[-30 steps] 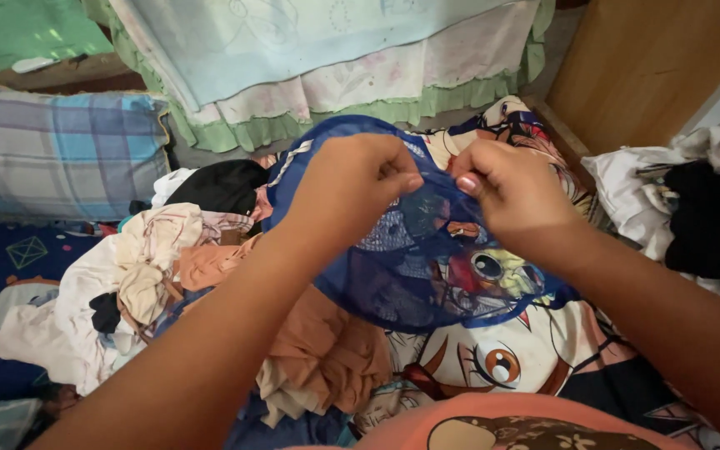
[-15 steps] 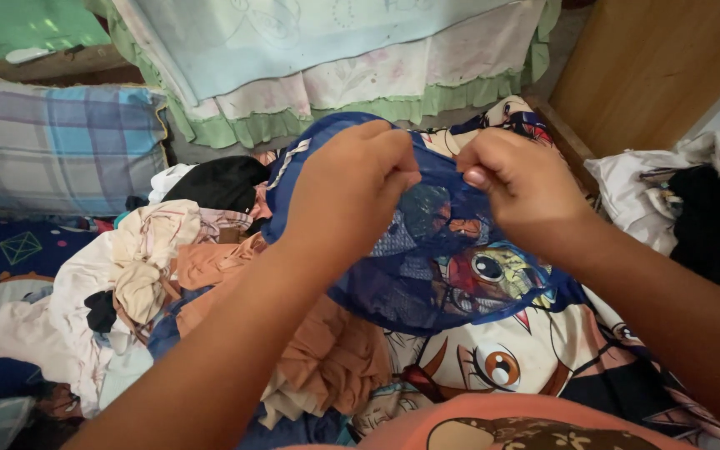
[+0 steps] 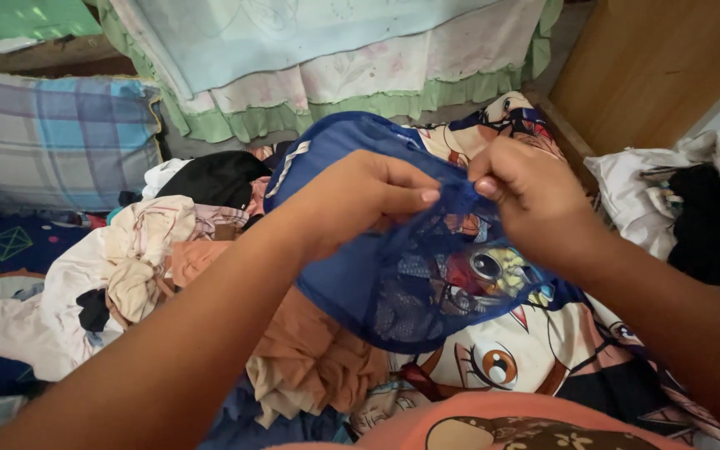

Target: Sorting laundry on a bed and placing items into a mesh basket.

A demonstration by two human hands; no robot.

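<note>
Since a second ago, both hands have drawn closer: left hand [image 3: 360, 200] and right hand [image 3: 531, 196] pinch the blue mesh bag's [image 3: 410, 275] top edge, held above the clothes pile [image 3: 168, 267] at nine o'clock.

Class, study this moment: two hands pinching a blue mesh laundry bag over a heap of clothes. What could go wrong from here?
1. The left hand and right hand pinch the thin blue mesh bag at one spot; pulling apart might tear it.
2. The clothes heap lies directly beneath, so a loose garment could snag.
</note>
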